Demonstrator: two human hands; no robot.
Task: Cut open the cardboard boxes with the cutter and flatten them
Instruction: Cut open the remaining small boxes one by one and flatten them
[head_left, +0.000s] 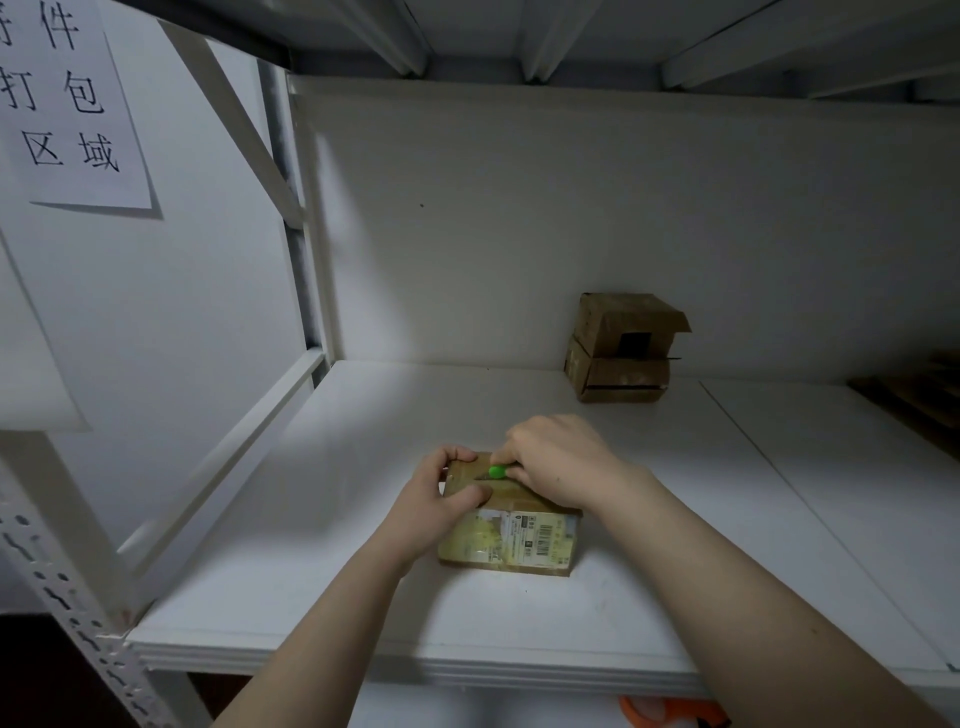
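Bare left hand (440, 500), bare right hand (562, 463)

Brown cardboard box (511, 525) with a white barcoded label, green cutter (496, 472), white shelf (363, 587), black-lettered white sign (67, 98)

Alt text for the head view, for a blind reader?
On a white shelf, the left hand steadies a taped box while the right hand holds a green cutter on its top. Stacked boxes sit at the back.

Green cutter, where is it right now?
In the head view, the green cutter is in the right hand, on top of the labelled box at centre, just right of the left hand.
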